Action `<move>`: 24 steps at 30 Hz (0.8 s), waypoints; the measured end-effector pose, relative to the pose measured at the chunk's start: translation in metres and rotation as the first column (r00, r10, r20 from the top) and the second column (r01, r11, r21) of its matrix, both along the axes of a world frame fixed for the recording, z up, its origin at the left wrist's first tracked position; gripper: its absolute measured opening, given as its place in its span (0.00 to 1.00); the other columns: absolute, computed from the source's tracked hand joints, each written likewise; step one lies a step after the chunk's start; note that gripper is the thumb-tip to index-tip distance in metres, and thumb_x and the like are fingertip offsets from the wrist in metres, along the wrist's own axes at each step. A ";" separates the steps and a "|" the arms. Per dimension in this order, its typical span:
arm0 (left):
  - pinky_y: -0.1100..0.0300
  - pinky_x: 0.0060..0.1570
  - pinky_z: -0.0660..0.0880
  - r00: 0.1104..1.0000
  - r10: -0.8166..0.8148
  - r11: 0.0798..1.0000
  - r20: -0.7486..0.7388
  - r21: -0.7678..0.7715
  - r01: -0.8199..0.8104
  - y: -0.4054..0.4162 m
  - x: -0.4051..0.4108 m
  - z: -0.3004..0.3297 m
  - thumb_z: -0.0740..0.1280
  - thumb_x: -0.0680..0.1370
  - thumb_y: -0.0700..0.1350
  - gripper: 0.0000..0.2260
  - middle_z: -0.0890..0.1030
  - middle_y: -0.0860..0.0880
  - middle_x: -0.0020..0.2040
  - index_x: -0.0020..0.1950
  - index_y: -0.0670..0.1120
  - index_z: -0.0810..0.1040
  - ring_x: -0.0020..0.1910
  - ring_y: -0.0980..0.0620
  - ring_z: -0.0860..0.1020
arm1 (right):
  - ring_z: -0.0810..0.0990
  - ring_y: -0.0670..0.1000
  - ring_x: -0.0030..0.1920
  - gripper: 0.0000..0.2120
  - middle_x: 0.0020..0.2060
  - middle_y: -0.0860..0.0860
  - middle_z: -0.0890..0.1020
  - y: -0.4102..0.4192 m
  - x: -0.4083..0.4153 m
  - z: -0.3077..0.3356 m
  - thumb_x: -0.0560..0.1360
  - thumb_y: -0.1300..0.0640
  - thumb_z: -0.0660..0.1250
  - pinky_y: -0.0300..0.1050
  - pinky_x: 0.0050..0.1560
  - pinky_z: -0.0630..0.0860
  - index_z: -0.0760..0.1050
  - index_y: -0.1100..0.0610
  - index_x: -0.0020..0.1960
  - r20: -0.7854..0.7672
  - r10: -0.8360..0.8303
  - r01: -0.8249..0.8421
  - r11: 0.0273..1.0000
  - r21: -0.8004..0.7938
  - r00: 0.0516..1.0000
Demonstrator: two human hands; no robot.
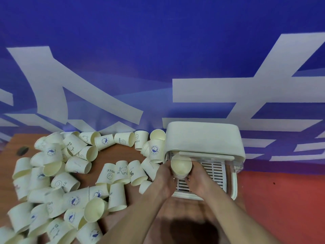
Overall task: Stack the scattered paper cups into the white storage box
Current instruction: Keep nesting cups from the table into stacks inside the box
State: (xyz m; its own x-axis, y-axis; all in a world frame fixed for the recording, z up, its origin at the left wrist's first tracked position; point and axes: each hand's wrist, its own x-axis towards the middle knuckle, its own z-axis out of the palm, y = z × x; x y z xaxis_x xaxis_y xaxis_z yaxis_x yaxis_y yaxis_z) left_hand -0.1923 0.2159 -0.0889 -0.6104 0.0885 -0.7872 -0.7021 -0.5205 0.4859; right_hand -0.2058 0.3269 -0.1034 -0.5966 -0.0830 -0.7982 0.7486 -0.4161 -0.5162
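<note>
paper cup (181,167) gripped between left hand (164,180) and right hand (199,180), held over white storage box (204,138), scattered cups (70,173) spread left

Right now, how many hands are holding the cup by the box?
2. The left hand grips the cup's left side and the right hand its right side, at the white box. None seem hidden.

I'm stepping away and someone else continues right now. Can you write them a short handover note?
Left hand and right hand together grip one upright paper cup over the slatted tray of the white storage box, whose lid is flipped up.
Done: no other cups visible in the box.
Left: seat this cup, then stack the scattered cups lying across the table to the left.
</note>
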 end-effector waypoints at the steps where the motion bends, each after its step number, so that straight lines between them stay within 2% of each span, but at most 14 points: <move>1: 0.67 0.26 0.74 1.000 -0.014 0.999 -0.007 -0.034 0.014 0.000 -0.001 0.001 0.55 0.82 0.41 0.13 0.84 0.51 0.33 0.46 0.46 0.78 0.28 0.58 0.81 | 0.80 0.48 0.47 0.11 0.47 0.50 0.84 0.000 -0.001 0.000 0.75 0.53 0.64 0.40 0.44 0.72 0.80 0.52 0.55 -0.006 0.001 -0.001 1.000 -0.007 1.000; 5: 0.66 0.28 0.73 0.999 -0.047 0.998 -0.003 -0.032 0.047 -0.001 -0.002 0.003 0.56 0.81 0.41 0.12 0.83 0.51 0.33 0.46 0.45 0.78 0.28 0.58 0.80 | 0.80 0.45 0.36 0.08 0.37 0.48 0.83 0.000 -0.001 -0.001 0.76 0.55 0.62 0.39 0.37 0.72 0.80 0.52 0.45 -0.011 0.016 -0.016 1.000 0.001 1.000; 7: 0.66 0.33 0.76 1.000 -0.016 0.996 -0.008 -0.085 0.016 -0.002 -0.001 0.010 0.57 0.81 0.43 0.12 0.85 0.49 0.43 0.50 0.45 0.80 0.36 0.56 0.82 | 0.80 0.45 0.38 0.09 0.40 0.48 0.84 0.002 0.000 0.001 0.76 0.53 0.62 0.39 0.38 0.73 0.80 0.53 0.50 -0.013 0.026 -0.026 1.000 0.011 1.000; 9: 0.61 0.43 0.78 0.998 -0.049 0.993 -0.033 -0.109 0.045 -0.002 0.004 0.013 0.59 0.81 0.47 0.13 0.85 0.47 0.52 0.57 0.44 0.80 0.45 0.54 0.83 | 0.80 0.48 0.47 0.15 0.48 0.50 0.83 0.006 0.002 0.003 0.77 0.50 0.61 0.41 0.47 0.74 0.79 0.55 0.58 -0.001 0.007 -0.007 1.000 0.012 1.000; 10: 0.63 0.39 0.78 0.995 -0.086 0.987 -0.042 -0.139 0.079 -0.005 0.009 0.019 0.59 0.82 0.48 0.14 0.85 0.47 0.47 0.56 0.43 0.80 0.41 0.55 0.83 | 0.78 0.50 0.55 0.19 0.54 0.50 0.81 0.010 0.005 0.006 0.79 0.48 0.59 0.43 0.56 0.72 0.77 0.56 0.63 0.012 -0.007 0.006 1.000 0.018 1.000; 12: 0.68 0.23 0.72 0.983 -0.177 0.971 -0.045 -0.173 0.167 -0.013 0.022 0.027 0.58 0.82 0.47 0.18 0.80 0.48 0.28 0.40 0.41 0.80 0.24 0.56 0.78 | 0.67 0.52 0.71 0.25 0.67 0.50 0.72 0.019 0.016 0.018 0.81 0.42 0.55 0.49 0.72 0.62 0.67 0.56 0.72 0.034 -0.006 0.005 0.999 0.032 0.999; 13: 0.68 0.20 0.69 0.985 -0.170 0.974 -0.020 -0.158 0.165 -0.015 0.029 0.033 0.58 0.81 0.48 0.20 0.75 0.49 0.23 0.31 0.43 0.76 0.20 0.55 0.74 | 0.61 0.53 0.75 0.29 0.73 0.52 0.66 0.024 0.023 0.023 0.81 0.40 0.54 0.51 0.75 0.58 0.61 0.56 0.76 0.048 -0.008 0.006 0.999 0.039 0.999; 14: 0.67 0.21 0.68 0.986 -0.168 0.971 -0.002 -0.175 0.165 -0.020 0.035 0.036 0.58 0.81 0.49 0.21 0.71 0.51 0.24 0.29 0.46 0.72 0.20 0.55 0.71 | 0.58 0.55 0.76 0.31 0.76 0.55 0.61 0.029 0.030 0.025 0.81 0.39 0.55 0.53 0.75 0.57 0.59 0.56 0.77 0.055 -0.011 0.009 0.999 0.047 0.998; 16: 0.63 0.25 0.67 0.996 -0.084 0.975 0.028 -0.203 0.088 -0.031 0.045 0.039 0.59 0.80 0.51 0.17 0.69 0.50 0.27 0.32 0.47 0.68 0.22 0.55 0.70 | 0.61 0.59 0.75 0.30 0.75 0.58 0.61 0.034 0.043 0.030 0.80 0.41 0.58 0.54 0.73 0.62 0.62 0.57 0.75 0.062 0.015 -0.019 0.997 0.074 0.998; 19: 0.64 0.25 0.66 0.986 -0.160 0.946 -0.049 -0.291 0.140 -0.032 0.059 0.062 0.56 0.82 0.47 0.16 0.74 0.51 0.23 0.36 0.44 0.68 0.25 0.55 0.71 | 0.75 0.59 0.59 0.20 0.63 0.59 0.75 0.029 0.064 0.045 0.79 0.47 0.62 0.53 0.57 0.74 0.74 0.60 0.64 0.017 0.180 -0.179 0.956 0.234 0.983; 21: 0.67 0.28 0.68 0.979 -0.196 0.926 -0.057 -0.338 0.166 -0.034 0.082 0.120 0.55 0.84 0.45 0.15 0.76 0.50 0.32 0.38 0.45 0.68 0.33 0.57 0.70 | 0.79 0.57 0.50 0.16 0.54 0.58 0.81 0.018 0.078 0.059 0.78 0.48 0.63 0.51 0.51 0.76 0.79 0.60 0.55 -0.012 0.320 -0.297 0.890 0.345 0.947; 22: 0.69 0.28 0.70 0.970 -0.225 0.894 -0.091 -0.415 0.168 -0.041 0.081 0.109 0.55 0.84 0.46 0.14 0.76 0.48 0.37 0.39 0.47 0.69 0.36 0.56 0.71 | 0.80 0.56 0.48 0.16 0.52 0.56 0.82 0.009 0.083 0.066 0.78 0.47 0.63 0.50 0.50 0.77 0.80 0.59 0.53 -0.026 0.388 -0.349 0.854 0.386 0.921; 23: 0.71 0.33 0.72 0.971 -0.231 0.840 -0.061 -0.516 0.168 -0.049 0.077 0.091 0.55 0.84 0.47 0.14 0.77 0.46 0.44 0.41 0.47 0.72 0.40 0.54 0.73 | 0.80 0.54 0.47 0.16 0.50 0.55 0.83 0.000 0.087 0.071 0.79 0.46 0.62 0.49 0.49 0.77 0.81 0.58 0.51 -0.037 0.449 -0.393 0.816 0.424 0.893; 24: 0.68 0.45 0.75 0.948 -0.313 0.780 -0.057 -0.585 0.223 -0.058 0.077 0.084 0.55 0.84 0.51 0.14 0.78 0.44 0.52 0.48 0.45 0.76 0.48 0.50 0.76 | 0.79 0.53 0.45 0.16 0.49 0.53 0.83 -0.010 0.089 0.077 0.79 0.46 0.62 0.46 0.47 0.76 0.81 0.57 0.49 -0.047 0.496 -0.422 0.781 0.461 0.867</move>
State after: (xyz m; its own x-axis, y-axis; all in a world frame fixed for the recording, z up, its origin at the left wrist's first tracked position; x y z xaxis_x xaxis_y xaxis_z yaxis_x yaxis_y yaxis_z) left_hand -0.1154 0.1578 -0.0046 -0.7380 -0.1667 -0.6539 -0.6710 0.0777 0.7374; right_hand -0.1167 0.3171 -0.0266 -0.6942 -0.0578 -0.7174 0.6873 0.2426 -0.6847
